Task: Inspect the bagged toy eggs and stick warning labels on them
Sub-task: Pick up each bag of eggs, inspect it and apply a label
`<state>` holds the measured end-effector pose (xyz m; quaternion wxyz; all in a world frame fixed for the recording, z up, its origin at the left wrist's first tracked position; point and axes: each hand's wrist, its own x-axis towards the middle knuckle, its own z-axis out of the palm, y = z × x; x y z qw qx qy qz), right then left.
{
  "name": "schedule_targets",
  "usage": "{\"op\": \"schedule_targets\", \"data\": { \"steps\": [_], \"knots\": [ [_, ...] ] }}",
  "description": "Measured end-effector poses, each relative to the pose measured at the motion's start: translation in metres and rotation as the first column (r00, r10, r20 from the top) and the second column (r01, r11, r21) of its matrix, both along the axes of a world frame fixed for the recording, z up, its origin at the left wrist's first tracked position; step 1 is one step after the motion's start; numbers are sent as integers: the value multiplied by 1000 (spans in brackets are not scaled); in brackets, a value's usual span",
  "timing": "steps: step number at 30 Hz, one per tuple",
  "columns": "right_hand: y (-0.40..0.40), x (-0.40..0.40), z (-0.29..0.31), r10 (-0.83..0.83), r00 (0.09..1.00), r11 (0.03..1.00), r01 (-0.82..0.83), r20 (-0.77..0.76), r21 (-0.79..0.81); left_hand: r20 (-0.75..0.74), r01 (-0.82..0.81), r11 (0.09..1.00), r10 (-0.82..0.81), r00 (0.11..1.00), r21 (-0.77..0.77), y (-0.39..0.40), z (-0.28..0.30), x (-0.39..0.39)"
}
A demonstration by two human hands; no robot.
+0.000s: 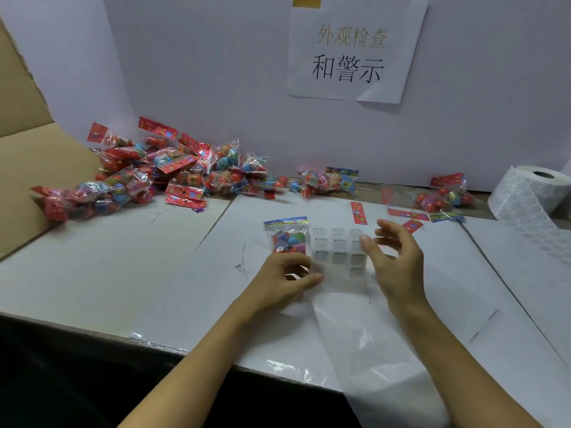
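A clear bag of coloured toy eggs (288, 234) with a printed header lies on the white table in front of me. My left hand (282, 278) holds its lower end, fingers curled round it. Just right of the bag lies a strip of warning labels (338, 253) on glossy backing that runs toward me over the table edge. My right hand (394, 257) hovers at the strip's right side, fingers loosely spread, holding nothing that I can see.
A heap of bagged toy eggs (173, 177) lies at the back left beside an open cardboard box (34, 168). A few more bags (445, 196) sit at the back right. A roll of labels (531, 193) stands at the far right. A paper sign (352, 54) hangs on the wall.
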<state>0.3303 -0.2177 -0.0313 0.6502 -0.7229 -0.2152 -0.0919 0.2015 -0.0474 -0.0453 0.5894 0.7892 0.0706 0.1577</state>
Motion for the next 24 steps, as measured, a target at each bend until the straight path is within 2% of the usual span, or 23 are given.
{"op": "schedule_targets", "data": {
  "steps": [1,3,5,8,11,15,24],
  "knots": [
    [-2,-2,0,-30,986,996,43,162,-76,6,-14,1000,14,1000,-20,0,1,0],
    [-3,-7,1,28,899,988,41,436,-146,20,-33,999,33,999,-35,-2,1,0],
    [-1,-14,2,165,836,974,-53,523,-222,32,-40,999,41,999,-30,-4,1,0],
    [5,-22,1,315,819,925,-153,479,-347,52,-32,999,31,998,11,-5,0,1],
    [8,-25,-1,388,784,893,-190,485,-408,70,-2,997,-3,998,76,-5,-2,-1],
    [8,-24,-2,394,774,899,-212,496,-383,68,31,991,-40,997,129,-6,-3,-2],
    [4,-23,-1,448,779,877,-289,438,-384,79,59,992,-69,994,115,-4,-3,-2]
  ]
}}
